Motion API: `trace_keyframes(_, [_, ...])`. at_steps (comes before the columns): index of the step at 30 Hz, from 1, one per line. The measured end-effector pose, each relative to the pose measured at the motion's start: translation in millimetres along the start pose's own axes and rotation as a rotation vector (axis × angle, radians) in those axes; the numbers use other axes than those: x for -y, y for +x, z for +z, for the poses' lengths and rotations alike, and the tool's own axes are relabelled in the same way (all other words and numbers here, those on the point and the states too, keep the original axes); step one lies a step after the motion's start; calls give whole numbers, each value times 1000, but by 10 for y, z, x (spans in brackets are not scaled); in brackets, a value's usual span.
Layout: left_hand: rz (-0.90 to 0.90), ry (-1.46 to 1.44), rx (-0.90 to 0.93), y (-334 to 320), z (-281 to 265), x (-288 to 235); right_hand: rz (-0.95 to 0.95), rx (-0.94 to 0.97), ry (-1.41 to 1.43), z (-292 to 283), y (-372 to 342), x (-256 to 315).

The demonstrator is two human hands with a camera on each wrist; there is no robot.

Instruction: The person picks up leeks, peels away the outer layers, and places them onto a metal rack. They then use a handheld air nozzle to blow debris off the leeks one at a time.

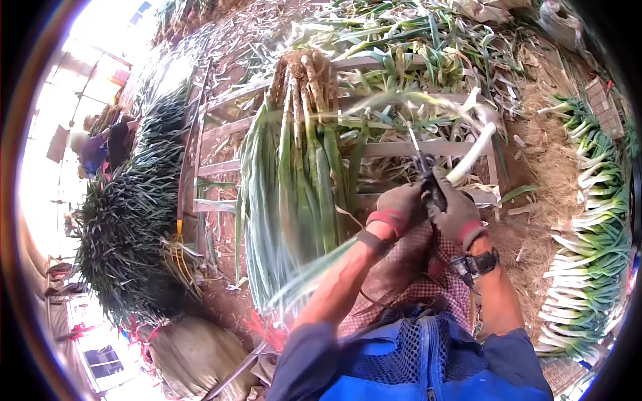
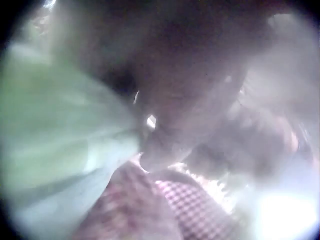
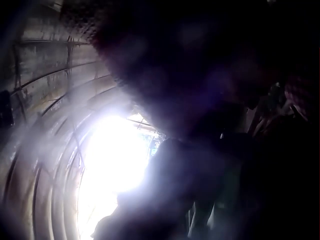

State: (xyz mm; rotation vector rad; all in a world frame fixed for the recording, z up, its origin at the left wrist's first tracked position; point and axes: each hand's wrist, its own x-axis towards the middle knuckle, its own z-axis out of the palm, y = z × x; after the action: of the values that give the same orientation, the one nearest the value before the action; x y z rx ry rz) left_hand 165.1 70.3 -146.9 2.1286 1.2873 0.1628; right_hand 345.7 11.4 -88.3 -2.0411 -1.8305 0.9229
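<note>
In the head view both hands wear grey-brown gloves and meet over the lap. My left hand (image 1: 401, 206) grips a leek (image 1: 472, 158), its white stalk slanting up to the right. Green leaves (image 1: 317, 269) trail under the left forearm and fill the left side of the left wrist view. My right hand (image 1: 459, 212) holds a dark-handled tool (image 1: 414, 137) with a thin metal shaft pointing up and away. A pale, blurred strip of leaf (image 1: 394, 100) arcs beyond the tip. The right wrist view is mostly dark.
A bundle of leeks (image 1: 294, 160), roots away from me, lies across a wooden slatted rack (image 1: 388, 148) at left. Trimmed leeks (image 1: 578, 267) line the right side on straw (image 1: 548, 194). A large leek pile (image 1: 134, 220) and another person (image 1: 93, 150) are far left. Stripped leaves (image 1: 401, 33) litter the back.
</note>
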Motion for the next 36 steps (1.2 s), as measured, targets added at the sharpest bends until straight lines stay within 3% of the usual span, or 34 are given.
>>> trace_keyframes(1, [148,-116,-182,-72,-117,68,-25,-21,42,-25,1,-13])
trace_keyframes(2, [143,-163,-346,-42,-165,214,-49,-36,85,-6,-23,-43])
trace_keyframes(3, [65,-299,-312,5,-353,503,-49,-27,89,39,-55,-82])
trace_keyframes(4, [91,-163,-601,-21,-418,738,-173,-73,94,80,-81,-120])
trace_keyframes(5, [-50,-74,-642,-59,-746,887,-297,-123,100,118,-91,-134])
trace_keyframes(6, [-127,140,-837,-121,-904,1148,-118,83,124,-46,-183,141])
trace_keyframes(8, [-436,506,-915,-232,-1233,1601,-296,77,74,164,-228,133])
trace_keyframes(9, [-440,506,-911,-269,-1310,1747,-286,152,108,257,-218,160])
trace_keyframes(11, [-605,370,-583,-326,-1384,1975,-270,252,119,342,-206,401])
trace_keyframes(12, [-604,372,-583,-359,-1360,2039,-309,252,139,424,-194,468])
trace_keyframes(14, [-589,35,-759,-417,-1251,2194,-289,339,68,419,-185,672])
trace_keyframes(15, [-609,-321,-709,-417,-1328,2218,-283,371,52,438,-189,717])
trace_keyframes(16, [-615,-324,-704,-475,-1326,2211,-279,411,33,454,-204,737])
trace_keyframes(18, [-625,-19,-685,-675,-1427,2085,-295,312,18,585,-143,668])
trace_keyframes(19, [-483,294,-846,-739,-1366,1976,-322,346,41,544,-118,704])
trace_keyframes(20, [-487,294,-843,-801,-1302,1892,-348,384,66,538,-120,735])
trace_keyframes(22, [-200,183,-956,-907,-1170,1740,-336,418,51,616,-97,852])
trace_keyframes(23, [-304,-50,-911,-991,-1050,1596,-293,422,7,618,-36,976])
trace_keyframes(26, [-486,-295,-873,-1077,-631,1675,-257,457,-53,689,146,1170])
trace_keyframes(27, [-477,-92,-857,-1105,-616,1711,-319,498,-95,761,189,1197])
trace_keyframes(28, [-479,-93,-857,-1116,-596,1751,-378,540,-137,814,220,1225])
trace_keyframes(30, [-517,-148,-877,-1153,-572,1780,-361,550,-138,859,309,1335])
trace_keyframes(32, [-515,-122,-877,-1093,-622,1806,-224,508,-215,849,496,1482])
trace_keyframes(36, [-618,-3,-719,-907,-817,1737,-258,405,-178,828,926,1635])
